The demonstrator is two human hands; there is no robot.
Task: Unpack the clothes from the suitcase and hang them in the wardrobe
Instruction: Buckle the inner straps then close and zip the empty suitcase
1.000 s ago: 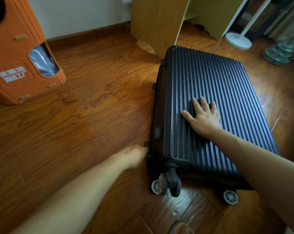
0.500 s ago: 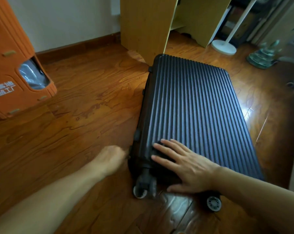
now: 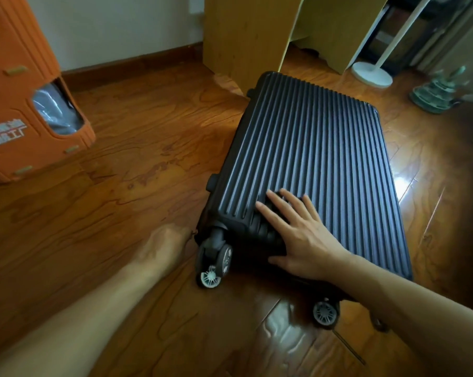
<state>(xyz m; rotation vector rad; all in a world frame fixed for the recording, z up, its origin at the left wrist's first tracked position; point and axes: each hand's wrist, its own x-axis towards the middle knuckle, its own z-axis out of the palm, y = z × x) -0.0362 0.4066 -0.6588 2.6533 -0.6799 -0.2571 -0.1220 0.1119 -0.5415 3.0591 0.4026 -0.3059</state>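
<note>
Polished wooden floor (image 3: 126, 164) fills most of my view, and the dark ribbed suitcase (image 3: 311, 159) lies flat on it, closed, wheels toward me. Compared with a second ago, my right hand (image 3: 300, 235) has slid down from the middle of the lid to the wheel-end corner, where it now rests with fingers spread flat on the ribs. My left hand (image 3: 161, 248) has followed along the near side edge to the same corner, just beside the front wheel (image 3: 216, 262). I judge it is working the zip round the corner, so opening is under way but no clothes are out yet.

I cannot tell whether the left hand's fingers pinch a zip pull: they are blurred and turned away from me. An orange bin (image 3: 26, 104) stands well apart on the left, cut off by the frame. Light wood panels (image 3: 243, 42) rise behind the suitcase; whether they belong to the wardrobe I cannot say.
</note>
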